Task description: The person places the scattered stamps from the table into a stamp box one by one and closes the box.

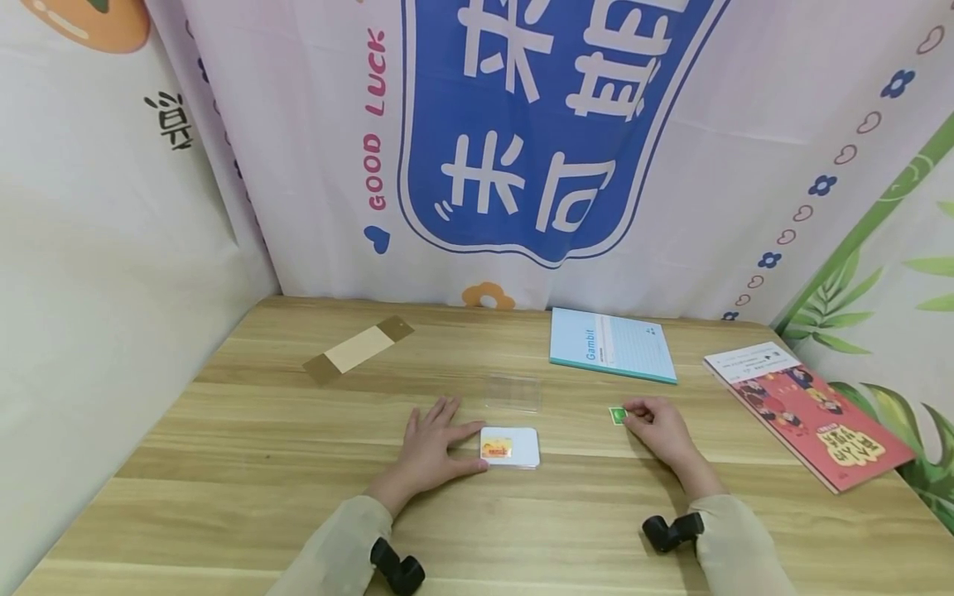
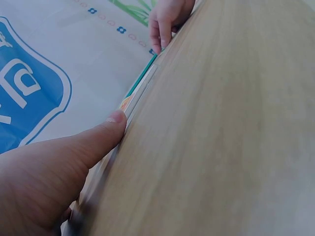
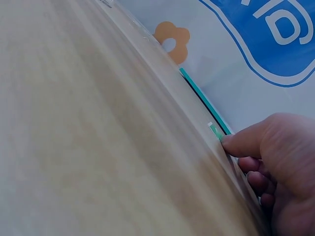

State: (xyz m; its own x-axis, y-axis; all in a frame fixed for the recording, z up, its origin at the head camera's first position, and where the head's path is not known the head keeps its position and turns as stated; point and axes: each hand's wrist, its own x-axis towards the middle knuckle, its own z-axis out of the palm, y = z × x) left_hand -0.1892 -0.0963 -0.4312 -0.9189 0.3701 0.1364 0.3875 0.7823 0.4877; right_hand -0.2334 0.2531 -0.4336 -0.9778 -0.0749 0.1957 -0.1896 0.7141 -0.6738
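My left hand (image 1: 431,447) lies with fingers spread on the table, thumb and index fingertips touching the left corners of a small stack of white cards (image 1: 526,447). An orange-and-yellow picture piece (image 1: 496,448) sits on the top card's left half. In the left wrist view the thumb (image 2: 106,130) presses at the stack's edge. Farther right, my right hand (image 1: 662,432) pinches a small green stamp-like piece with a white border (image 1: 618,415) between thumb and fingers, low over the tabletop. The right wrist view shows the green piece (image 3: 215,131) at the thumb tip.
Behind the card stack lies a clear plastic case (image 1: 513,393). A brown-and-beige strip (image 1: 359,348) is at the back left. A light blue notebook (image 1: 613,344) lies at the back, a red-covered book (image 1: 808,414) at the right. Printed curtains (image 1: 328,165) hang behind the table (image 1: 246,497).
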